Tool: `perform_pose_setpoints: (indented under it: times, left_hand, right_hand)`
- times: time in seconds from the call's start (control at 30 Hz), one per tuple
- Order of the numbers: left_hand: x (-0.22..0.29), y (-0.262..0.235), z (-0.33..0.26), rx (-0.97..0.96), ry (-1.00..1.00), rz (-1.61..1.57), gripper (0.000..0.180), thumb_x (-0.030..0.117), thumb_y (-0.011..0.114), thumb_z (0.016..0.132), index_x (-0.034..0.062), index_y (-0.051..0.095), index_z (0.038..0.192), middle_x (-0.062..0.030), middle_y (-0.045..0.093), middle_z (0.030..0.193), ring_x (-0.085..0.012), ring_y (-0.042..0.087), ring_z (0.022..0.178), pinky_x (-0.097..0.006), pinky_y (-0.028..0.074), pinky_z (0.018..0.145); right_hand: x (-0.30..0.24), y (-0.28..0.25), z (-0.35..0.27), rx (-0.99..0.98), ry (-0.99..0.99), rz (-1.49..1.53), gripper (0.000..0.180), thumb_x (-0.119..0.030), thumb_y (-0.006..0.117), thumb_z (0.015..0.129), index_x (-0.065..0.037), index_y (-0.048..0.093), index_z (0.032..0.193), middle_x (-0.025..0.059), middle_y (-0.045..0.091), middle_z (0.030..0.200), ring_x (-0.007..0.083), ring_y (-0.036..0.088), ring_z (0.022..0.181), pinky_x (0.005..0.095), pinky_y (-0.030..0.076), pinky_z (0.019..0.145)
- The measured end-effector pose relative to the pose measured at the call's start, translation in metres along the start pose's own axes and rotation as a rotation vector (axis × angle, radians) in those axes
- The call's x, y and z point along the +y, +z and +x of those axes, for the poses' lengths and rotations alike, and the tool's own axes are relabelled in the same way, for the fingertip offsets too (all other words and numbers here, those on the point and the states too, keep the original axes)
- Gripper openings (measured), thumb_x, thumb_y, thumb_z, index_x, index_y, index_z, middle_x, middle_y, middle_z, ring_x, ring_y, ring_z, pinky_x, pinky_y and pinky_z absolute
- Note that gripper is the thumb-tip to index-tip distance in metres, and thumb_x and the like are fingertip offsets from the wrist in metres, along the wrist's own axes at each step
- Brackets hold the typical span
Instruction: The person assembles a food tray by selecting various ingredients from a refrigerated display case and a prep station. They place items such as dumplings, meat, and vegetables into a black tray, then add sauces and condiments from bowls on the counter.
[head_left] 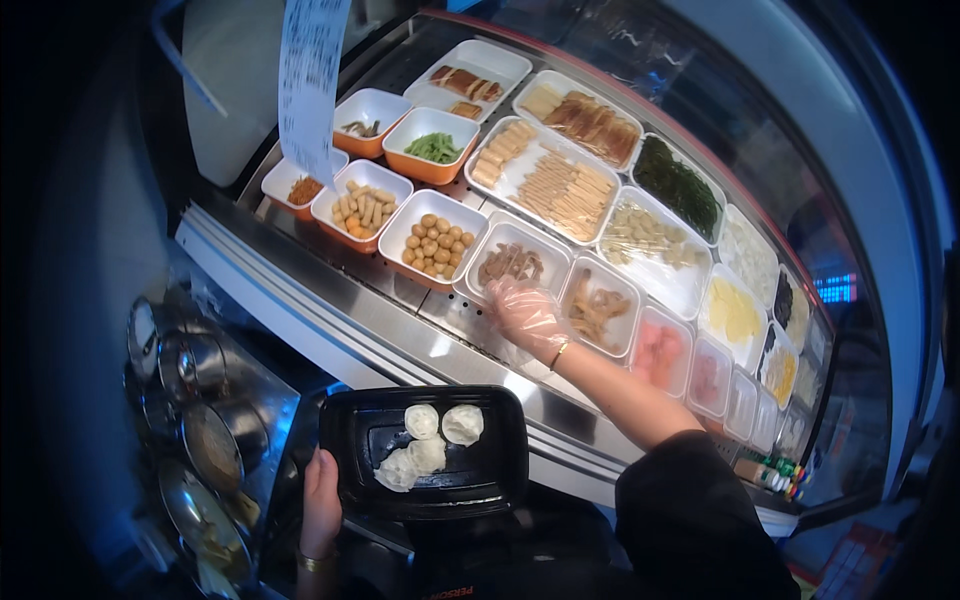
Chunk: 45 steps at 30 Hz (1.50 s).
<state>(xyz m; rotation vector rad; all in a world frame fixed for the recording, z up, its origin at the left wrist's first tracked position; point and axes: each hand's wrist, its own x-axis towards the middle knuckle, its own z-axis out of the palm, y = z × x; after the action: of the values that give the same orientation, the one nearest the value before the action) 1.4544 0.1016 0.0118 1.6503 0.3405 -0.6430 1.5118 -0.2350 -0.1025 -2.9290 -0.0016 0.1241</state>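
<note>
At the lower middle, my left hand [322, 500] grips the left edge of a black plastic tray [345, 420]. Several whitish, crinkled round food pieces [427, 455] lie in it. My right hand [525, 312], in a clear loose plastic glove, reaches over the near rim of a white tub. Its fingers curl together onto brown meat-like strips [512, 262] inside, and the glove partly hides the fingertips. Left of this tub stands a container of brown balls [437, 245]. On its right is a tub of tan strips [598, 305].
A display counter holds skewers [565, 185], dark green seaweed-like strands [680, 185], chopped greens [433, 148] and pink slices [660, 350]. A printed paper strip [312, 80] hangs at upper left. Metal pots [220, 445] stand at lower left. The counter's metal front edge [400, 360] runs between the tray and tubs.
</note>
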Motion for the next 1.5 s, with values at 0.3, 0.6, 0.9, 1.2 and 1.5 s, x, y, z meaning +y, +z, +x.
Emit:
perform_pose_setpoints:
  times: [0.3,0.6,0.9,1.2,1.5]
  left_hand:
    - [0.002,-0.001,0.012,0.092,-0.001,-0.165,0.051,0.035,0.039,0.091,-0.0049,0.036,0.122,-0.0118,0.044,0.12,-0.0164,0.041,0.11,-0.028,0.032,0.094]
    - [-0.003,0.007,0.029,0.165,0.111,-0.133,0.053,0.037,0.039,0.09,-0.0038,0.036,0.124,-0.0123,0.043,0.124,-0.0181,0.043,0.111,-0.029,0.034,0.093]
    - [-0.003,0.018,0.038,0.048,0.069,-0.172,0.053,0.035,0.039,0.091,-0.0067,0.034,0.123,-0.0131,0.039,0.125,-0.017,0.038,0.114,-0.028,0.028,0.097]
    - [-0.019,0.005,0.044,0.094,0.093,-0.129,0.051,0.035,0.038,0.092,-0.007,0.036,0.122,-0.0138,0.039,0.125,-0.0172,0.037,0.114,-0.027,0.027,0.097]
    - [-0.004,0.022,0.038,-0.03,0.208,-0.013,0.045,0.031,0.032,0.094,-0.0055,0.039,0.12,-0.0103,0.045,0.12,-0.0146,0.041,0.109,-0.026,0.03,0.093]
  right_hand:
    - [-0.005,-0.03,0.0,0.248,-0.033,0.07,0.011,-0.012,0.046,0.079,-0.004,0.052,0.082,0.012,0.055,0.073,0.0273,0.059,0.066,0.0373,0.048,0.056]
    - [0.062,-0.064,-0.115,-0.021,0.12,0.022,0.017,-0.011,0.048,0.078,-0.008,0.049,0.094,0.0112,0.054,0.087,0.027,0.057,0.072,0.0368,0.046,0.059]
    - [0.078,-0.032,-0.131,-0.053,0.167,0.031,0.024,-0.024,0.056,0.077,-0.008,0.048,0.093,0.012,0.052,0.088,0.0279,0.056,0.072,0.0392,0.046,0.054]
    - [0.036,-0.036,-0.019,0.01,0.246,0.129,0.04,-0.031,0.057,0.073,-0.001,0.046,0.097,0.0189,0.052,0.085,0.0269,0.056,0.074,0.0402,0.046,0.052]
    - [0.016,0.062,0.064,-0.065,0.654,0.151,0.03,-0.022,0.053,0.072,-0.007,0.053,0.098,0.0187,0.05,0.099,0.0284,0.053,0.091,0.0367,0.045,0.072]
